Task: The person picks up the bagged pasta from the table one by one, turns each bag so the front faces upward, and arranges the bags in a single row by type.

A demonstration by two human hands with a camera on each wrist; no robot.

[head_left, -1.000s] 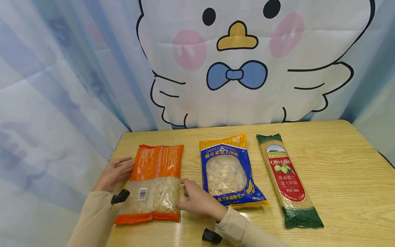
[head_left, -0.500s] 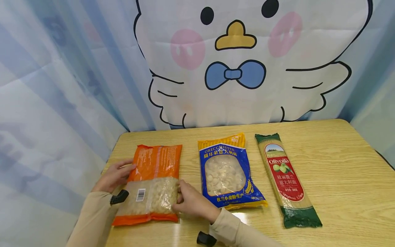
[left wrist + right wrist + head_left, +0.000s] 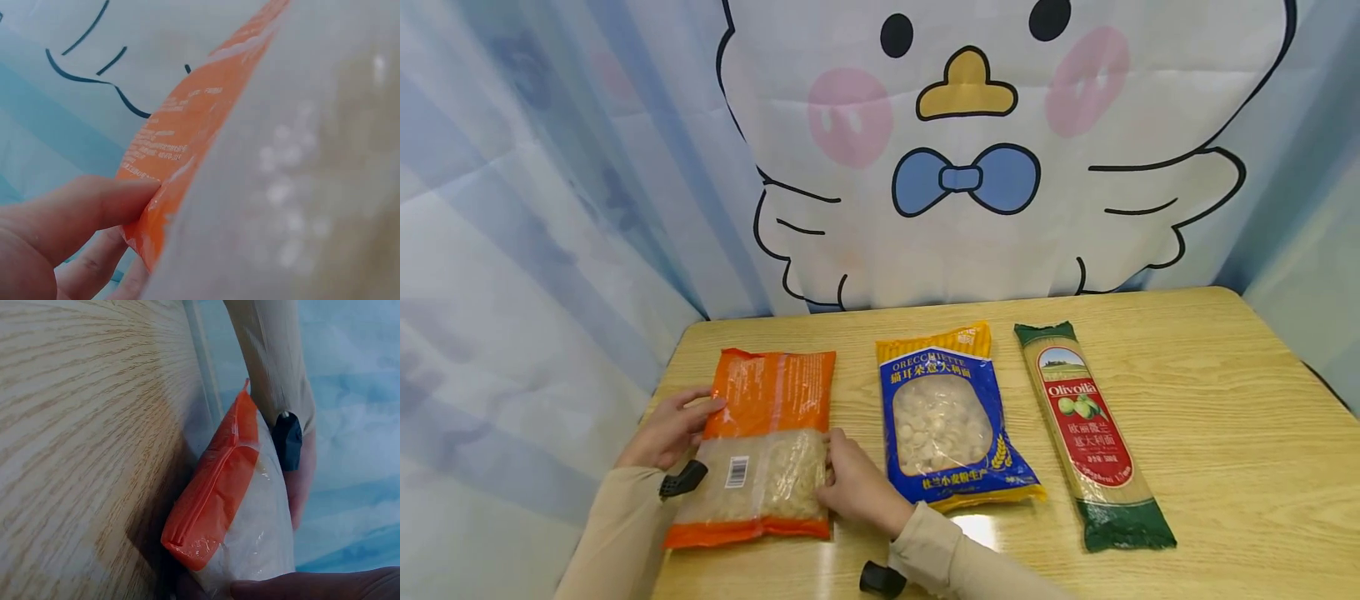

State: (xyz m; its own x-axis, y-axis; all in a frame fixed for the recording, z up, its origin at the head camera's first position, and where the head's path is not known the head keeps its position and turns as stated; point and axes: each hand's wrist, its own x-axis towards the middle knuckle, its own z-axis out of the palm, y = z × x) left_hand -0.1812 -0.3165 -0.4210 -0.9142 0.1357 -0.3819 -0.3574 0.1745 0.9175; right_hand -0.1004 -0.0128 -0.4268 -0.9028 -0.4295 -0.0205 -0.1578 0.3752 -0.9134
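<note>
An orange and clear plastic bag (image 3: 775, 392) of pale, small pieces lies at the left of the table, its barcode face up. At its left edge my left hand (image 3: 662, 432) pinches the orange film; the left wrist view shows the thumb (image 3: 119, 199) on top and fingers behind. My right hand (image 3: 863, 487) grips the opposite edge, thumb over the clear part and fingertips tucked out of sight. In the right wrist view, the bag's orange end seam (image 3: 215, 487) stands close over the wood.
Just right of my right hand lies a blue and yellow bag of orecchiette (image 3: 943, 425). Farther right is a long green-ended pack of spaghetti (image 3: 1093, 425). The wooden table (image 3: 1240, 433) meets a printed curtain (image 3: 970, 250) at the back.
My left thumb has come onto the bag's left edge. My right hand has moved left and taken hold of the right edge. The other two packs keep their places.
</note>
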